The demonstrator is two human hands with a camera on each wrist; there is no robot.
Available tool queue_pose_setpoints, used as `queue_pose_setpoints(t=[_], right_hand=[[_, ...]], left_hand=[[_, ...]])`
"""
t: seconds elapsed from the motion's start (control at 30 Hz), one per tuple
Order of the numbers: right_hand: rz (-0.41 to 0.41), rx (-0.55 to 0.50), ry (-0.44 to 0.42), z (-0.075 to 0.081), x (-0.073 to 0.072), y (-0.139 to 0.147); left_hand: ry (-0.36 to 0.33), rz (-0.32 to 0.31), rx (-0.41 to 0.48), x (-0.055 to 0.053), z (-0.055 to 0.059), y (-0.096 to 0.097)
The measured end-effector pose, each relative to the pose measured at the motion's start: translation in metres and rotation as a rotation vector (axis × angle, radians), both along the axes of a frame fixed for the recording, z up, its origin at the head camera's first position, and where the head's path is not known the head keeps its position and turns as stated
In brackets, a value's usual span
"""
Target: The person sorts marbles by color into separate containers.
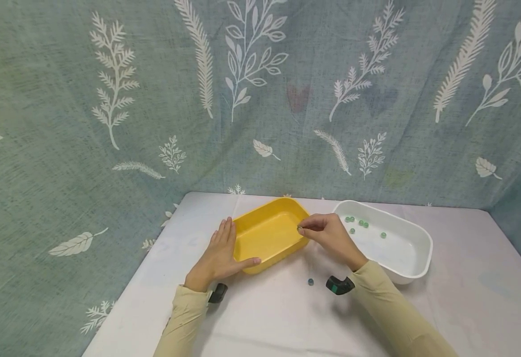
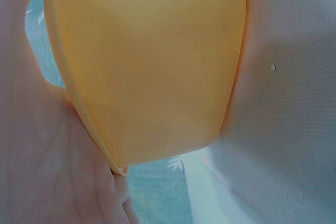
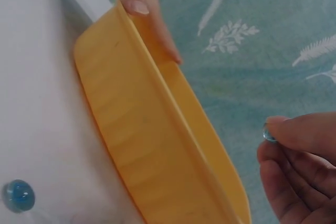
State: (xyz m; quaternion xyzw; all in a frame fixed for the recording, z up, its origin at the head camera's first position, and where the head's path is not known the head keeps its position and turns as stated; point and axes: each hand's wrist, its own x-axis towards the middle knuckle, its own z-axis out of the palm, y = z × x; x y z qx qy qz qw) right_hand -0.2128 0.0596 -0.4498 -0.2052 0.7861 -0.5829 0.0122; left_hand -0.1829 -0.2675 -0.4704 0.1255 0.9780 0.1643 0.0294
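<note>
My left hand [image 1: 218, 255] lies against the left end of a yellow tub [image 1: 267, 235], fingers straight, the thumb spread over its front rim. In the left wrist view the palm touches the tub's rim [image 2: 79, 108]. Above the tub's right end, my right hand [image 1: 332, 235] pinches a small clear glass marble [image 3: 270, 132] between thumb and fingers. A blue glass marble [image 1: 310, 281] sits on the table in front of the tub; it also shows low in the right wrist view. Several green marbles [image 1: 363, 224] lie inside a white tub [image 1: 414, 265] on the right.
A white cloth covers the table [image 1: 260, 317]. Behind it hangs a green-grey curtain [image 1: 260, 139] with white leaf prints. The white tub stands just right of the yellow one, partly behind my right hand and forearm. Dark camera mounts [image 1: 340, 285] project from both wrists.
</note>
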Motion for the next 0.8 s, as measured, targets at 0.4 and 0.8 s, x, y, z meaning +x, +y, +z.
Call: queue_pose_setpoints(t=[0.4, 0.8], right_hand=[[-0.004, 0.06, 0.012, 0.004, -0.017, -0.018], [-0.002, 0.138, 0.025, -0.006, -0.03, -0.03]], left_hand=[[0.001, -0.004, -0.006, 0.001, 0.003, 0.001], [0.02, -0.01, -0.013, 0.001, 0.001, 0.0]])
